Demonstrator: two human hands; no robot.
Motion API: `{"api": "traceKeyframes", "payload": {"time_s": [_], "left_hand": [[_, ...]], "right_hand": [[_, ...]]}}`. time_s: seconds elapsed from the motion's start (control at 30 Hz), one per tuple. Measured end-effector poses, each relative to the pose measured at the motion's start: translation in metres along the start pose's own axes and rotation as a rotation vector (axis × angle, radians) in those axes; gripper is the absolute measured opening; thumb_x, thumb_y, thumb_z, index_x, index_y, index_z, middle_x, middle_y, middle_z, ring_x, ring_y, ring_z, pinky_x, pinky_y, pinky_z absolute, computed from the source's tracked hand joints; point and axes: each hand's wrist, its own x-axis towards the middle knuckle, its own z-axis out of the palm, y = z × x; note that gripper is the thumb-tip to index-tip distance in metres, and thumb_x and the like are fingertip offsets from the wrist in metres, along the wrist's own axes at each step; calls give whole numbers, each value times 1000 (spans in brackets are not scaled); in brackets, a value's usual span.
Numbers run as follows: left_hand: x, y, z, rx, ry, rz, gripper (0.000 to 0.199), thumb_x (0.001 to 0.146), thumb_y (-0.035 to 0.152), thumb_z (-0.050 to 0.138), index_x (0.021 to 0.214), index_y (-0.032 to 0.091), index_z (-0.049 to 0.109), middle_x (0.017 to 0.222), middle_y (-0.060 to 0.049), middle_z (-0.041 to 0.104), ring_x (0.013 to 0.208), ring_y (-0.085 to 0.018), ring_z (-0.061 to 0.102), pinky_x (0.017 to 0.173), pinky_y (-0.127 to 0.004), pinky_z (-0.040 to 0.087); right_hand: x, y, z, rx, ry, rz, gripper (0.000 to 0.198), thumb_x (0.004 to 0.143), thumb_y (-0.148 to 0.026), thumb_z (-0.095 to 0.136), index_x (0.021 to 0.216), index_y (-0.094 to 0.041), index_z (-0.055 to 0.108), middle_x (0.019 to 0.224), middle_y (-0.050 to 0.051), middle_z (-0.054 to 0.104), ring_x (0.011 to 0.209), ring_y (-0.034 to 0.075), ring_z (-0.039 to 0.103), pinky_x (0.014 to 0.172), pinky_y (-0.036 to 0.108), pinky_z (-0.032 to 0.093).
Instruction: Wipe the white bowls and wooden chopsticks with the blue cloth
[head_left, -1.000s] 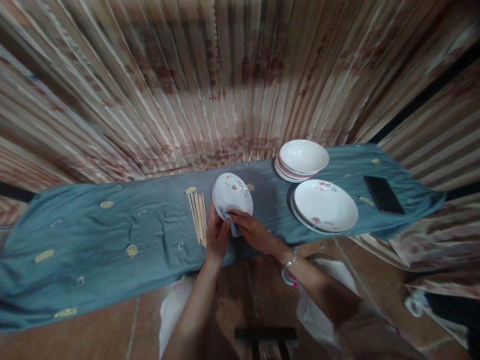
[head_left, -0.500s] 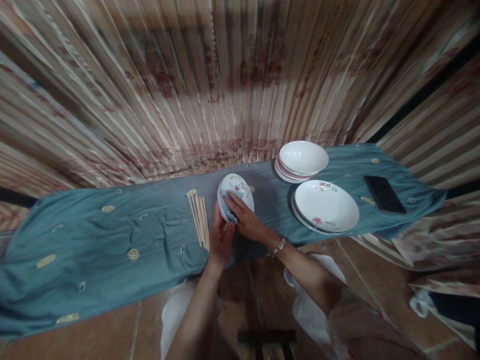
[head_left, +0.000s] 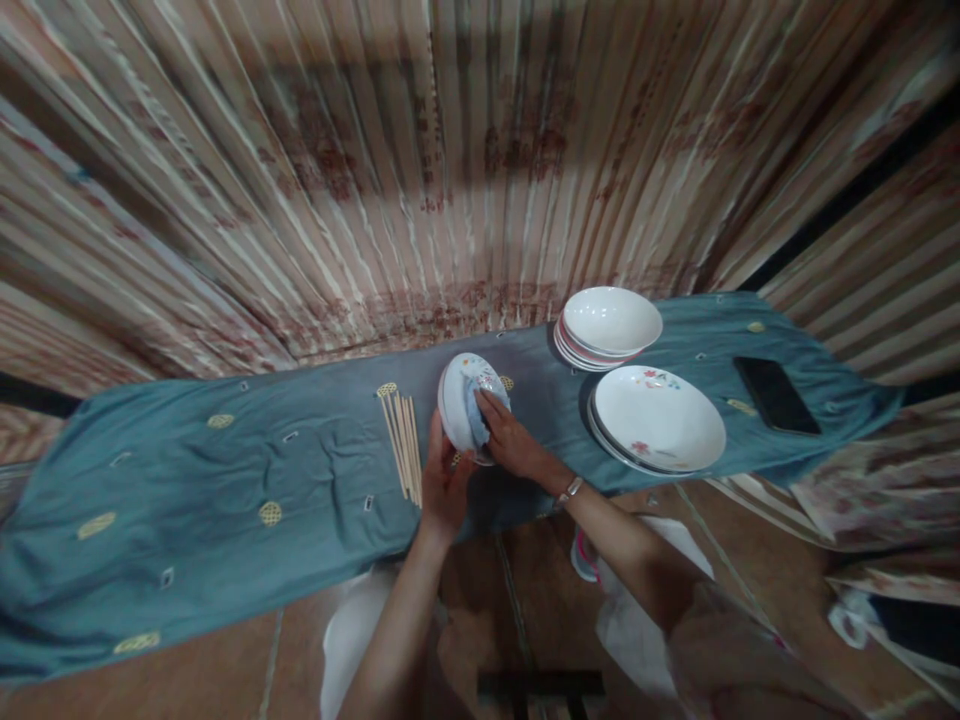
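A white bowl (head_left: 453,398) with a floral pattern is tilted up over the cloth-covered table, gripped at its lower left rim by my left hand (head_left: 447,482). My right hand (head_left: 511,437) presses a light blue cloth (head_left: 472,398) against the bowl's surface, its fingers closed over the cloth. Just left of my left hand lie several wooden chopsticks (head_left: 403,445), roughly side by side. Whether other bowls sit under the held one I cannot tell.
A stack of bowls (head_left: 613,322) stands at the back right. Floral plates (head_left: 660,420) are stacked in front of it. A black phone (head_left: 776,395) lies at the far right of the teal tablecloth (head_left: 187,500). Pleated curtains (head_left: 360,180) hang behind the table.
My right hand has moved slightly right and down with the cloth across the bowl, uncovering more of its left side. My left hand keeps its hold. The view has shifted slightly.
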Motion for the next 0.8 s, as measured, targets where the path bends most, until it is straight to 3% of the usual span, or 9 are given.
{"api": "traceKeyframes", "payload": {"time_s": [0.2, 0.5, 0.67, 0.8], "left_hand": [[0, -3, -1, -16, -11, 30, 90, 75, 37, 71, 149, 26, 20, 141, -10, 50, 128, -29, 48, 96, -41, 51], [1, -6, -1, 25, 27, 35, 91, 76, 37, 70, 150, 25, 18, 133, -11, 57, 118, -25, 56, 82, -31, 55], [1, -5, -2, 77, 51, 64, 70, 82, 37, 64, 144, 27, 34, 132, -5, 58, 125, -23, 51, 101, -33, 46], [0, -1, -1, 230, 100, 178, 56, 86, 41, 56, 138, 24, 45, 145, -5, 46, 138, -23, 34, 114, -32, 30]], "right_hand": [[-21, -7, -2, 45, -19, 65, 51, 96, -27, 32, 145, -13, 31, 149, 18, 35, 141, 23, 28, 115, 48, 28], [-36, -24, -17, 236, -63, 33, 43, 98, -30, 32, 138, -20, 45, 147, 12, 41, 137, 20, 37, 113, 44, 33], [-35, -41, -21, 375, -91, 37, 43, 98, -35, 34, 137, -23, 47, 149, 8, 38, 138, 17, 34, 116, 39, 27], [-30, -53, -19, 436, -42, -14, 44, 97, -36, 38, 139, -25, 44, 149, 7, 38, 139, 16, 32, 117, 39, 24]]}}
